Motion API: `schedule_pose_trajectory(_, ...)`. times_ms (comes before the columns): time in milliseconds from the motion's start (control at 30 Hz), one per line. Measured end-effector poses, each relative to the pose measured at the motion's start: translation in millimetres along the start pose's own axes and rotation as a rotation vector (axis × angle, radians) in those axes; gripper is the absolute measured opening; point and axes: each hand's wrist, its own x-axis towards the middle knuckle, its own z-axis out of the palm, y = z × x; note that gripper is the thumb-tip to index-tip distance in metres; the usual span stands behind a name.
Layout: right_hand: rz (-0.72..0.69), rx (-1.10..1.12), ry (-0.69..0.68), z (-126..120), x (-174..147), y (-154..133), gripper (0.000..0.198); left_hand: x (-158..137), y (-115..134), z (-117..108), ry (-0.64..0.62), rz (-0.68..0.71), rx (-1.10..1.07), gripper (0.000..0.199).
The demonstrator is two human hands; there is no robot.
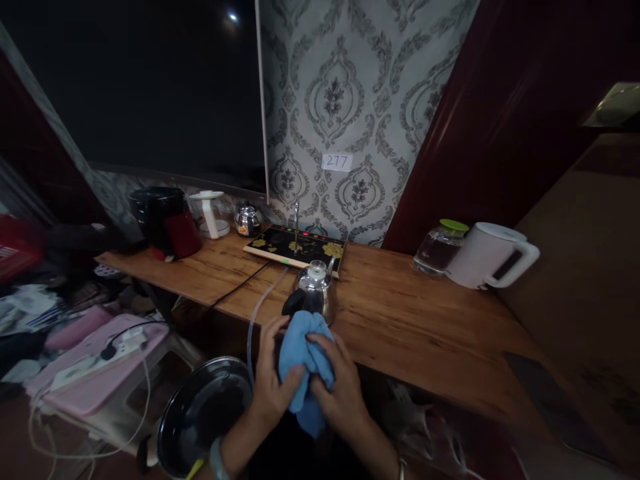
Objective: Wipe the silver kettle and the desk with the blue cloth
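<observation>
A blue cloth (303, 360) is bunched up between my two hands in front of the table edge. My left hand (273, 377) grips its left side, thumb pressed into the folds. On the right side, my right hand (341, 383) is closed on the same cloth. Just beyond it, at the table's front edge, stands a shiny metal kettle (320, 293) with a clear lid knob and a black handle; the cloth hides part of its lower front. Whether the cloth touches the kettle, I cannot tell.
Behind the kettle lies a black electric tea stove (280, 241) with a tap. A white kettle (487, 257) and glass jug (436, 250) stand right. A red-black appliance (167, 227) and small metal pot (247, 220) stand left. Below are a black basin (173, 427) and pink stool (105, 380) with cords.
</observation>
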Motion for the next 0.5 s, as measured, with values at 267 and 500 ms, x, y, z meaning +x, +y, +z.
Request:
schedule_pose_trajectory(267, -0.031, 0.213, -0.177, 15.2, 12.0, -21.3, 0.073, 9.1, 16.9, -21.6, 0.087, -0.363, -0.207, 0.055)
schedule_pose_trajectory(500, 0.322, 0.356, 0.163, 35.0, 32.5, 29.5, 0.034, 58.1, 11.8, -47.1, 0.315, -0.282, -0.193, 0.055)
